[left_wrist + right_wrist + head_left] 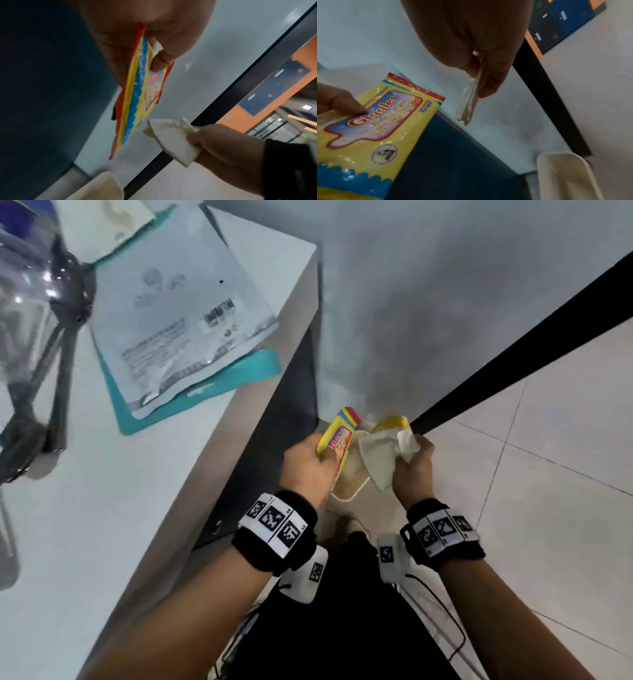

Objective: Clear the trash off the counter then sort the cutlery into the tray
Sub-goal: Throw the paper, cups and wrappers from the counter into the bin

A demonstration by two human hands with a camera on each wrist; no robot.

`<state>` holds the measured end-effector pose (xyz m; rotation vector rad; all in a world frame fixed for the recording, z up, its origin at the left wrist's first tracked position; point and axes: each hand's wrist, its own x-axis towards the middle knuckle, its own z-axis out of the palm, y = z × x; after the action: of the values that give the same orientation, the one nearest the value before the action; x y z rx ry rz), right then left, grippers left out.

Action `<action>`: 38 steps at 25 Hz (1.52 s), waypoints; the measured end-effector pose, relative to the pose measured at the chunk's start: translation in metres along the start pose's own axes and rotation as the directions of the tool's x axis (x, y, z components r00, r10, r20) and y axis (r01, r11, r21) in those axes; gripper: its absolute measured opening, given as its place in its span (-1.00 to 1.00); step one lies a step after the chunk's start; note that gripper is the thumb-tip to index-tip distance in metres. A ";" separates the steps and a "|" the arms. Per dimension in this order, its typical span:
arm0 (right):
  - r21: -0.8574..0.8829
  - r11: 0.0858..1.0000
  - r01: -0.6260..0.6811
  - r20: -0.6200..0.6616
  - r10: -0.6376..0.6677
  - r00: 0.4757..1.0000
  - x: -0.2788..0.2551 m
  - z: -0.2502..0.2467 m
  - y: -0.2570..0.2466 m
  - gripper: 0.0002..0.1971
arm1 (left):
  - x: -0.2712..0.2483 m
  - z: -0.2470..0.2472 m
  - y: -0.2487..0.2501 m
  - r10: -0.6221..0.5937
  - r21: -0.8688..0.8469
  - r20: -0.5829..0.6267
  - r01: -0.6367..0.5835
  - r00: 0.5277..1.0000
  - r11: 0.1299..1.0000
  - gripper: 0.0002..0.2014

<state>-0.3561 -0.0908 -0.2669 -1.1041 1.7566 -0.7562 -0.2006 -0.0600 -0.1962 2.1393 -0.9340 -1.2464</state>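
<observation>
The left hand [308, 465] pinches a yellow wipes packet [337, 438] between thumb and fingers, and the packet hangs edge-down past the counter's edge. The right hand [411, 470] pinches a crumpled white napkin [383, 455], fingers curled round it. Both pieces of trash are off the counter [102, 508], held close together but apart, above a cream bin [349, 487] that stands on the tiled floor [548, 474]. The bin sits in the narrow corner between the counter's dark side panel [274, 446], the grey wall [428, 320] and a black frame [513, 347]; its mouth is open under the hands. On the counter, a silver pouch [185, 313] lies on a teal board [205, 392] near the counter's right edge, with a clear glass thing [24, 302] to its left. To the right of the bin the floor is open.
</observation>
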 end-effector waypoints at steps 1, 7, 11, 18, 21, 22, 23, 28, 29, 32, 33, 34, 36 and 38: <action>-0.042 0.999 -0.033 0.026 0.034 0.999 0.009 0.009 0.022 -0.47 | 0.017 0.013 -0.011 -0.028 0.037 0.012 0.027 1.000 0.999 -0.71; -0.172 0.940 -0.295 0.044 0.306 0.951 0.084 0.067 0.156 -0.60 | 0.138 0.113 -0.095 -0.115 0.280 0.121 0.077 0.986 0.957 -0.68; -0.178 0.902 -0.393 0.057 0.408 0.911 0.128 0.104 0.217 -0.56 | 0.199 0.163 -0.150 -0.183 0.340 0.133 0.129 0.974 0.932 -0.67; -0.296 0.883 -0.365 0.195 0.430 0.882 0.180 0.139 0.282 -0.37 | 0.261 0.217 -0.203 -0.210 0.340 0.251 0.117 0.945 0.933 -0.55; -0.339 0.878 -0.338 0.155 0.407 0.900 0.186 0.130 0.278 -0.56 | 0.268 0.214 -0.205 -0.216 0.315 0.207 0.144 0.954 0.938 -0.60; -0.334 0.881 -0.335 0.148 0.400 0.905 0.186 0.125 0.271 -0.60 | 0.265 0.210 -0.199 -0.201 0.282 0.188 0.143 0.961 0.949 -0.63; -0.333 0.884 -0.329 0.154 0.395 0.906 0.184 0.119 0.261 -0.62 | 0.261 0.205 -0.192 -0.183 0.244 0.175 0.138 0.967 0.960 -0.66; -0.332 0.908 -0.257 0.202 0.334 0.921 0.157 0.080 0.175 -0.67 | 0.208 0.158 -0.122 -0.156 0.033 0.187 0.153 0.970 0.988 -0.71; -0.337 0.915 -0.222 0.218 0.306 0.927 0.150 0.068 0.151 -0.67 | 0.191 0.144 -0.100 -0.157 -0.031 0.207 0.166 0.966 0.986 -0.70; -0.411 0.908 -0.076 0.322 0.223 0.920 0.123 0.030 0.070 -0.66 | 0.128 0.098 -0.028 -0.125 -0.174 0.239 0.169 0.963 0.970 -0.70; -0.429 0.903 -0.012 0.365 0.186 0.912 0.114 0.017 0.043 -0.65 | 0.106 0.082 -0.006 -0.096 -0.205 0.234 0.145 0.968 0.968 -0.70; -0.443 0.896 0.037 0.393 0.157 0.906 0.105 0.005 0.020 -0.65 | 0.086 0.068 0.013 -0.067 -0.234 0.229 0.122 0.971 0.965 -0.71; -0.436 0.882 0.180 0.454 0.043 0.890 0.084 -0.018 -0.036 -0.66 | 0.043 0.028 0.053 -0.005 -0.271 0.210 0.063 0.978 0.960 -0.74; -0.398 0.868 0.296 0.504 -0.063 0.861 0.057 -0.037 -0.087 -0.66 | 0.002 -0.010 0.084 0.062 -0.299 0.173 -0.007 0.983 0.954 -0.83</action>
<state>-0.3698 -0.1774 -0.1998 -1.6444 1.4378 -0.1240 -0.2179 -0.1153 -0.1340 1.7918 -0.7932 -1.4807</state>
